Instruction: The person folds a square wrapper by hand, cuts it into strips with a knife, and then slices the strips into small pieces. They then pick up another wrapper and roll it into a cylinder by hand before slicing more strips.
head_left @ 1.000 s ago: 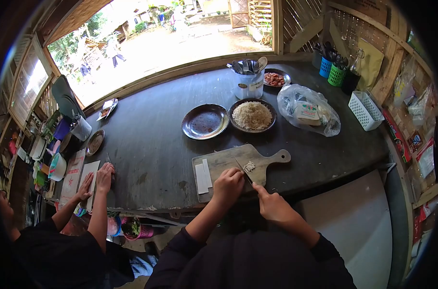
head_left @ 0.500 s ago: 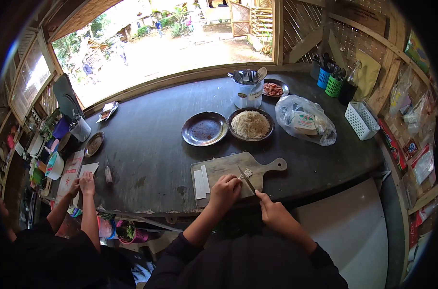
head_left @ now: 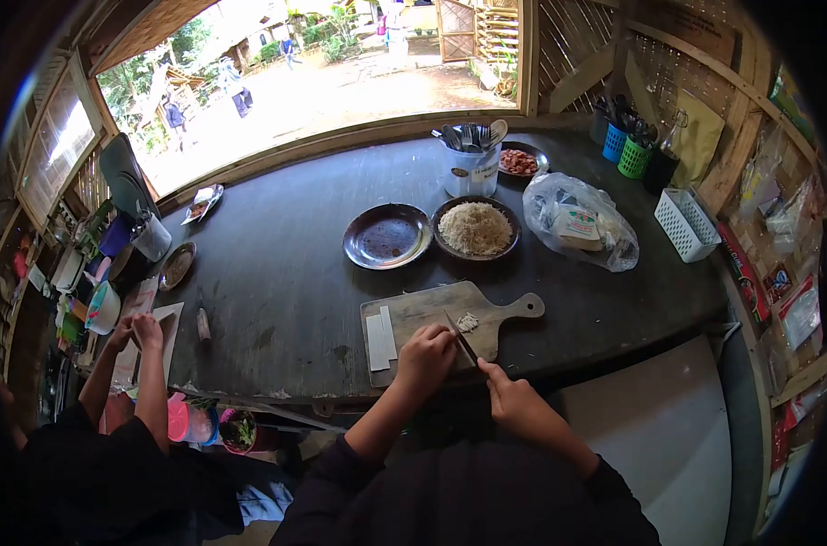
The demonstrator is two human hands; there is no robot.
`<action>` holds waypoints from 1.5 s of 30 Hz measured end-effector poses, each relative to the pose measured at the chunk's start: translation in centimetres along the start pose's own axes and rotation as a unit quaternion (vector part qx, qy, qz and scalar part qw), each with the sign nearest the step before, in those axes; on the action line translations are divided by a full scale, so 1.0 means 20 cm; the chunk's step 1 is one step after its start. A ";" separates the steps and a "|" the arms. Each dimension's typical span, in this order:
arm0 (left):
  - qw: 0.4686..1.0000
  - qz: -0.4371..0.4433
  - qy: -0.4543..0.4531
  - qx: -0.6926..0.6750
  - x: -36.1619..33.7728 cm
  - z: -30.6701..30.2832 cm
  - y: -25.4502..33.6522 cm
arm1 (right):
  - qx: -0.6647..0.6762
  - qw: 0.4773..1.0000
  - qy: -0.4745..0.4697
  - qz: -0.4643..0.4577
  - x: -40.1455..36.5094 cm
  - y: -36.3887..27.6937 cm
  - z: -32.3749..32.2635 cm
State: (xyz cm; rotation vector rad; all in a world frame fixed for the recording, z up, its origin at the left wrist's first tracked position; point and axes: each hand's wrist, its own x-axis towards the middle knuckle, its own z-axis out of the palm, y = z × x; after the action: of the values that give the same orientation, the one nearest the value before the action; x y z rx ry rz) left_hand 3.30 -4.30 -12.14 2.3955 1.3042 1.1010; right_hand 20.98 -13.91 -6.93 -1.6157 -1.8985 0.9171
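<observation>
My left hand (head_left: 426, 357) presses on the wooden cutting board (head_left: 432, 305) with its fingers curled; whatever lies under them is mostly hidden. Wrapped round the handle of a knife (head_left: 461, 338) is my right hand (head_left: 521, 400), and the blade stands close beside my left fingertips. A small pile of pale chopped pieces (head_left: 468, 322) lies just right of the blade. White flat strips (head_left: 381, 338) rest side by side at the board's left. Behind the board are a bowl of pale shreds (head_left: 474, 228) and a dark plate (head_left: 387, 237) with wet marks.
A plastic bag (head_left: 580, 223), a cutlery tub (head_left: 469, 171), a plate of reddish pieces (head_left: 519, 162) and a white basket (head_left: 686, 226) stand further back and right. At left, a co-worker's hands (head_left: 136, 331) are over paper, near another knife (head_left: 203, 324).
The co-worker's hands have moved slightly left and up. My hands stay almost in place, with the knife blade shifted slightly left.
</observation>
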 end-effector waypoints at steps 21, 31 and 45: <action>1.000 0.002 0.020 0.000 -0.01 0.01 0.00 | -0.001 0.999 -0.010 0.035 0.00 0.01 -0.03; 1.000 -0.004 0.015 -0.002 -0.01 0.01 0.00 | 0.030 0.999 0.016 0.013 -0.01 0.01 -0.01; 1.000 0.009 0.008 0.017 0.00 0.00 0.00 | 0.004 1.000 -0.006 0.019 0.00 -0.02 -0.02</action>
State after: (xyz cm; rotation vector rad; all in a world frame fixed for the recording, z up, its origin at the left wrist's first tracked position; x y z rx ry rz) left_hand 3.32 -4.33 -12.20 2.4320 1.3204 1.1134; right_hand 20.93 -13.89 -6.39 -1.6508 -1.8765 0.9498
